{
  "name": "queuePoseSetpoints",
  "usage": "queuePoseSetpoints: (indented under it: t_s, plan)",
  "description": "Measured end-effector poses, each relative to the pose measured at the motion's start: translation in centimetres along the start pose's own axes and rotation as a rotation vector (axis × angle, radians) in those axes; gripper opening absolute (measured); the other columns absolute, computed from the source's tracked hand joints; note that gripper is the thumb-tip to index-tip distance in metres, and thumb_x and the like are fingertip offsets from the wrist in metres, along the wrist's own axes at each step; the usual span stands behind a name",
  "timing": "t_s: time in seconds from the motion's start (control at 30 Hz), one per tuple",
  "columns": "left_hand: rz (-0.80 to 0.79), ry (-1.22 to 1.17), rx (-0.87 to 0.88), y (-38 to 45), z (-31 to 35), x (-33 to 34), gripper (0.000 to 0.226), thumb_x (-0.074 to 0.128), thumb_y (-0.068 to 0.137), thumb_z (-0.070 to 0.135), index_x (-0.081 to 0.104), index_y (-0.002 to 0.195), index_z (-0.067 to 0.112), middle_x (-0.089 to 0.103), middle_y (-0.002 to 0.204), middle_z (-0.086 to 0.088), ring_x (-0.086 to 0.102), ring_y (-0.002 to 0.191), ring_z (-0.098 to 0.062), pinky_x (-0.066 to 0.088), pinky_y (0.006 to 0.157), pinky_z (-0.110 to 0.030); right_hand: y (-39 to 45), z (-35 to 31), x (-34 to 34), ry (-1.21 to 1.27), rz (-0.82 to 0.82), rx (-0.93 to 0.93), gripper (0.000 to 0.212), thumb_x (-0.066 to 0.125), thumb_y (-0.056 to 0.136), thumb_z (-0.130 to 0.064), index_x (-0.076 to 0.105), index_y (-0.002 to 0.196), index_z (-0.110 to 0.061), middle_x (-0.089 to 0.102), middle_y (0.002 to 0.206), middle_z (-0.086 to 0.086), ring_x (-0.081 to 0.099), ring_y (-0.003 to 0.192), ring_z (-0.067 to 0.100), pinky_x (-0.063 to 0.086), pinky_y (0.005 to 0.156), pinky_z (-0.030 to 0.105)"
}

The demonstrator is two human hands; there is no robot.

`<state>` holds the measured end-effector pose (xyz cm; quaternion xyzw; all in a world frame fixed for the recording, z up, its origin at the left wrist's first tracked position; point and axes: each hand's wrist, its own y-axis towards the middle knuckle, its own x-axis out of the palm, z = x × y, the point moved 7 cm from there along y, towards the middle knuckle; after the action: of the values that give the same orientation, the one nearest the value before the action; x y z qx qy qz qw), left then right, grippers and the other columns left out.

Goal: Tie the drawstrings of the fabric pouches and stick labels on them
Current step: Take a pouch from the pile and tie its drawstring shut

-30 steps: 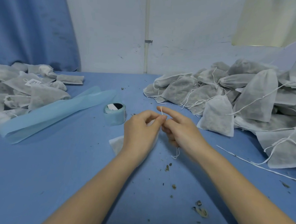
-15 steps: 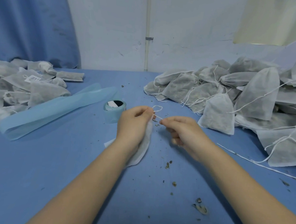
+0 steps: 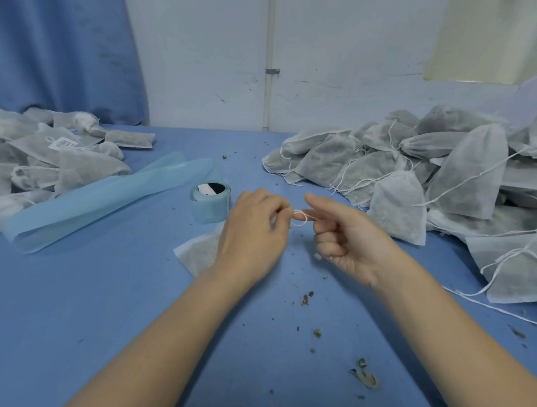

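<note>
near the middle of the frame the left hand [image 3: 253, 230] pinches the gathered neck of a small fabric pouch [image 3: 196, 252], and a thin white drawstring [image 3: 300, 218] runs from its fingertips to the right hand [image 3: 349, 238]. the string makes a small loop around the stretched index finger of the right hand, while the other fingers of this hand are curled toward the palm. the pouch is made of thin, white, non-woven cloth, a little see-through, with dark loose filling visible inside; it lies flat on the blue bench [image 3: 99, 319], and its long axis goes from the lower left up to the right, with the mouth end pointing to the hands. most of it is hidden under the left hand. a big pile of similar pouches [image 3: 433, 181], soft and wrinkled with loose white strings, fills the right side of the frame. a smaller pile [image 3: 45, 160] is at the left edge, and one pouch there carries a white label [image 3: 64, 143] with dark print that is too small to read. between the left pile and the hands lies a long, smooth, pale blue strip [image 3: 106, 194], and its rolled end [image 3: 211, 200] stands just beside the left hand, with white and black inside. small dry brown crumbs [image 3: 306, 298] are scattered on the bench cloth in the lower right.
</note>
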<state>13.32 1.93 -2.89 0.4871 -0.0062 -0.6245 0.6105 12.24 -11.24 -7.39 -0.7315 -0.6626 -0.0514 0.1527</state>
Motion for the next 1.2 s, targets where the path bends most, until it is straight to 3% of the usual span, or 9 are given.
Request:
queuePoseSetpoints:
  t_s: [0.13,0.27,0.37,0.43,0.6,0.77,0.9,1.07,1.2]
  plan:
    - [0.005,-0.061,-0.069,-0.2,-0.7,0.4,0.016,0.051,0.095,0.019,0.060,0.081,0.018,0.052,0.083,0.003,0.043,0.089,-0.017,0.025,0.070,-0.019,-0.2,-0.2,-0.1,-0.156,0.076,-0.096,0.015,0.077,0.073,-0.013,0.072,0.058,-0.013,0.027,0.044,-0.011,0.019,0.039,0.007,0.019,0.034,0.017]
    - [-0.053,-0.125,-0.178,-0.2,-1.4,1.3,0.022,0.045,0.097,0.022,0.050,0.076,0.019,0.049,0.080,0.007,0.042,0.088,-0.018,0.028,0.071,-0.025,-0.1,0.2,0.3,-0.032,0.026,-0.055,0.008,0.069,0.081,-0.011,0.071,0.075,-0.006,0.023,0.046,-0.010,0.016,0.040,0.006,0.016,0.032,0.016]
    - [-0.120,-0.527,-0.450,-0.6,-2.6,2.5,0.032,0.048,0.094,0.019,0.048,0.062,0.021,0.043,0.057,0.014,0.038,0.069,-0.016,0.028,0.063,-0.029,-0.2,0.3,0.9,-0.011,-0.031,-0.067,0.024,0.063,0.086,-0.011,0.075,0.065,-0.011,0.020,0.049,-0.010,0.016,0.040,0.005,0.015,0.032,0.015]
    - [-0.145,-0.699,-0.559,-1.0,-3.0,2.8,0.026,0.055,0.090,0.015,0.053,0.064,0.021,0.049,0.061,0.009,0.045,0.065,-0.012,0.037,0.065,-0.023,-0.3,0.3,1.2,0.002,-0.045,-0.075,0.028,0.061,0.088,-0.012,0.075,0.063,-0.013,0.019,0.051,-0.009,0.015,0.040,0.005,0.015,0.032,0.015]
    - [0.028,-0.438,-0.224,-0.8,-1.0,-0.1,0.030,0.064,0.080,0.003,0.061,0.093,0.030,0.062,0.093,0.011,0.055,0.090,-0.008,0.040,0.084,-0.014,-0.5,0.1,1.5,0.027,-0.038,-0.098,0.022,0.063,0.085,-0.013,0.074,0.066,-0.012,0.018,0.055,-0.007,0.014,0.043,0.006,0.015,0.032,0.015]
    - [0.246,-0.077,0.075,-1.5,1.6,-1.8,0.018,0.068,0.074,0.012,0.075,0.090,0.013,0.068,0.094,0.002,0.056,0.093,-0.020,0.029,0.083,-0.001,-0.7,-0.1,1.0,0.042,0.001,-0.115,0.022,0.063,0.085,-0.014,0.073,0.066,-0.013,0.019,0.054,-0.008,0.013,0.044,0.007,0.016,0.032,0.015]
    - [0.301,-0.060,0.046,-1.5,1.3,-2.0,0.008,0.076,0.074,0.015,0.077,0.080,0.010,0.071,0.090,-0.004,0.062,0.086,-0.028,0.033,0.077,-0.012,-0.7,-0.2,0.8,0.018,0.035,-0.147,0.026,0.066,0.085,-0.014,0.069,0.059,-0.015,0.025,0.051,-0.009,0.018,0.042,0.007,0.018,0.034,0.017]
    - [0.385,0.117,0.136,-1.8,1.9,-2.2,0.005,0.074,0.072,0.009,0.073,0.069,0.005,0.071,0.085,-0.007,0.063,0.079,-0.030,0.037,0.076,-0.024,-1.4,-1.5,0.7,-0.371,0.142,-0.347,0.016,0.071,0.083,-0.027,0.076,0.069,-0.022,0.040,0.044,-0.014,0.029,0.041,0.007,0.028,0.041,0.017]
    - [0.339,0.090,0.045,-1.4,1.5,-2.2,0.005,0.072,0.079,0.018,0.074,0.078,0.013,0.060,0.094,-0.002,0.054,0.091,-0.029,0.027,0.082,-0.033,-1.8,-2.2,0.5,-0.419,0.184,-0.475,0.008,0.075,0.078,-0.035,0.075,0.073,-0.029,0.061,0.061,-0.014,0.053,0.056,0.003,0.045,0.057,0.016]
